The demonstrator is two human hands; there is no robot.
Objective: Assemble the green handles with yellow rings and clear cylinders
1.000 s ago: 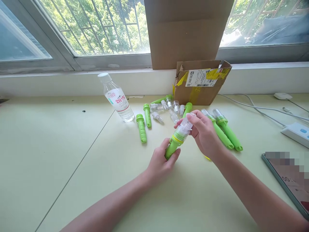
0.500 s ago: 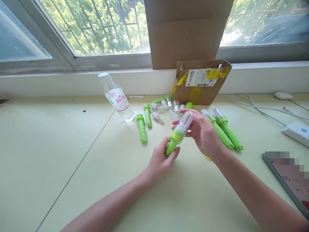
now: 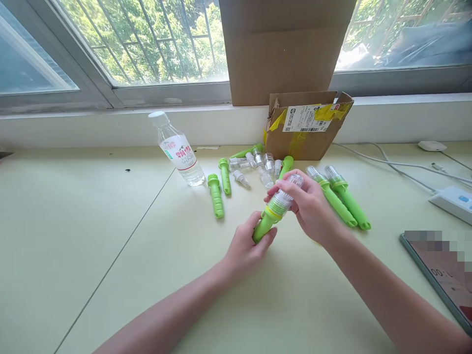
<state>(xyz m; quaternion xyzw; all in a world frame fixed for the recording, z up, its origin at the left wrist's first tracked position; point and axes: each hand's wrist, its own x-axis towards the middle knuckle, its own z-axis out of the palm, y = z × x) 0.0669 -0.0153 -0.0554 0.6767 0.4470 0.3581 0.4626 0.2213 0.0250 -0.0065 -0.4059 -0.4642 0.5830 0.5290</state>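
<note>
Your left hand (image 3: pixel 246 244) is wrapped around the lower end of a bright green plastic handle (image 3: pixel 262 225), fingers curled shut on it, holding it tilted up and to the right just above the pale green table (image 3: pixel 110 231). Your right hand (image 3: pixel 311 206) closes thumb and fingertips on the clear ribbed plastic cap (image 3: pixel 289 191) that sits on the handle's upper end, above a thin yellow ring. The piece is in the air between your 2 hands, in front of the middle of the table, touching nothing else.

Judging from the grip, you are at the seating or twisting of the cap onto the handle; whether it is fully home cannot be told, since your fingers cover the joint. The next move calls for a steady left grip so the handle does not turn, and a square, even turn or push from the right so the cap goes on straight.

Just right of your right hand lie 2 finished green handles with clear caps (image 3: pixel 341 199), side by side. Behind your hands, loose clear caps (image 3: pixel 258 164) and bare green handles (image 3: pixel 216 195) are scattered near a torn brown cardboard box (image 3: pixel 306 130). A clear plastic water bottle (image 3: pixel 177 150) stands tilted at the left, a white power strip (image 3: pixel 452 200) and a tablet (image 3: pixel 438 268) lie at the right
</note>
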